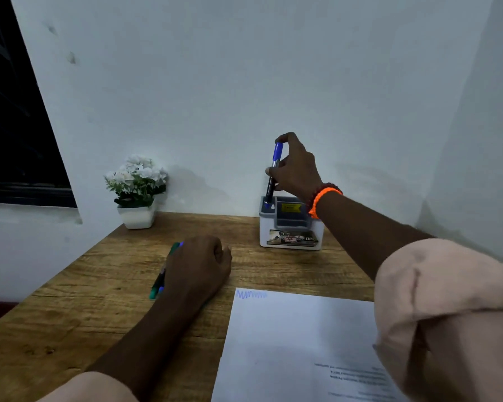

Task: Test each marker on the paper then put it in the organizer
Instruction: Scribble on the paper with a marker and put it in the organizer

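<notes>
blue marker (pixel 273 172): near-upright, tip in organizer (pixel 291 227) left slot | paper (pixel 296 343): blue scribble top-left

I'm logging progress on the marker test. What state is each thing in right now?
Blue marker: capped, upright, lower end in the organizer's back-left slot.
Right hand: gripping the blue marker.
Left hand: closed, resting over the remaining markers.
Remaining markers: lying on the table, untested.
Organizer: upright on the table.
Paper: flat, one blue scribble at its top-left corner.
</notes>
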